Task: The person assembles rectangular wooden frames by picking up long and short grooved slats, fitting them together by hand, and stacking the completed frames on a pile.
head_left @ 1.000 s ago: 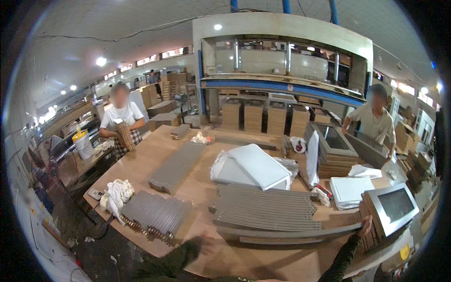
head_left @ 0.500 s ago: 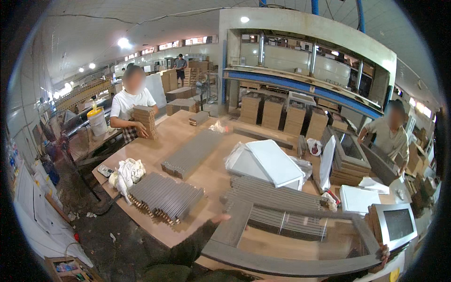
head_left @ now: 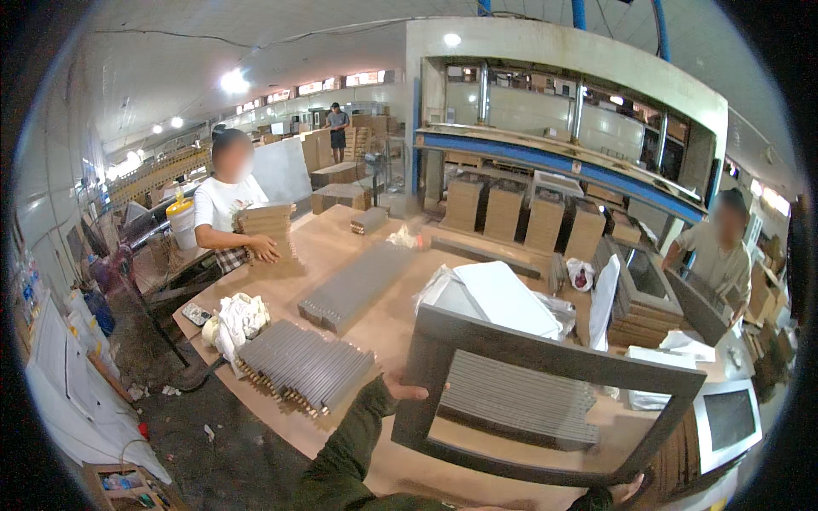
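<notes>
A dark grey rectangular cabinet door frame [head_left: 545, 349] is tilted up above the near right of the table, its middle an open window. My left hand [head_left: 405, 389] grips its left side, the thumb lying on the front face. My right hand [head_left: 628, 489] is closed on its lower right edge, the fingers partly hidden. Through the opening shows a stack of grey strips [head_left: 520, 392] on the tabletop. Left of my left hand lies another pile of grey strips [head_left: 308, 362] with light brown ends.
The wooden table [head_left: 388, 345] carries a long row of strips [head_left: 358, 285], white panels [head_left: 503, 298], white cloth [head_left: 243, 322] and stacked frames [head_left: 643, 307]. A silver-framed panel [head_left: 727, 422] leans at right. One co-worker [head_left: 234, 209] holds strips at far left; another [head_left: 720, 255] stands far right.
I have lifted and tilted the door frame from nearly flat to more upright, facing me. My right hand has moved left and lower. The far-left co-worker's strips have turned slightly.
</notes>
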`<state>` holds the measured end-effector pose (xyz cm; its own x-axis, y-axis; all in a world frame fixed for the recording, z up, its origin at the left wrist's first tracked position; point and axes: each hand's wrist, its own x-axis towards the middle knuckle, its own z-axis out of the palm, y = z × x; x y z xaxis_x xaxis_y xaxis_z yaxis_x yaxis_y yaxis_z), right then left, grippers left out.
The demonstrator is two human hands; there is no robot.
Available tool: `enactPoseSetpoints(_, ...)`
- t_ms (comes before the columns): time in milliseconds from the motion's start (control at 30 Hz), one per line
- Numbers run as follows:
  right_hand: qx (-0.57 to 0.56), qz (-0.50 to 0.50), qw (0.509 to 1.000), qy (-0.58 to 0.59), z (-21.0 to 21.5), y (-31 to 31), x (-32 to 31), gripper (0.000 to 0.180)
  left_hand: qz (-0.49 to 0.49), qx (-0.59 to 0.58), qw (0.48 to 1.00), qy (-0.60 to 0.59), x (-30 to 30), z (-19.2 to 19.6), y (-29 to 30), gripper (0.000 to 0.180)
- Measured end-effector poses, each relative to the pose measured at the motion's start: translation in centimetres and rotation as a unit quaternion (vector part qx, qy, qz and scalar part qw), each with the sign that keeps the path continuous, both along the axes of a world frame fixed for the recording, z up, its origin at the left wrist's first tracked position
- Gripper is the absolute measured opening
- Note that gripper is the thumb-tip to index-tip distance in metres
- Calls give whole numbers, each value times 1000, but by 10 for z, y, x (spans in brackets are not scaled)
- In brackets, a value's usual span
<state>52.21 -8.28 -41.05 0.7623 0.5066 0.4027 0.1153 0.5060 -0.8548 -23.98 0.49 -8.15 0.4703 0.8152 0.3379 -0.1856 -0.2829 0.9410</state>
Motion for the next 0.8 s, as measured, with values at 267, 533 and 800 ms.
enactPoseSetpoints(267, 81, -189, 904, -376, 99, 30, -135, 76, 201, 54, 977, 40, -12, -49, -18, 55)
enactPoseSetpoints(533, -27, -148, 948, -281, 95, 20, -114, 68, 374, 357, 812, 270, 37, 103, -65, 66)
enactPoseSetpoints(800, -166, -107, 963, -181, 116, 38, -128, 61, 146, 328, 713, 602, 124, 79, -32, 45)
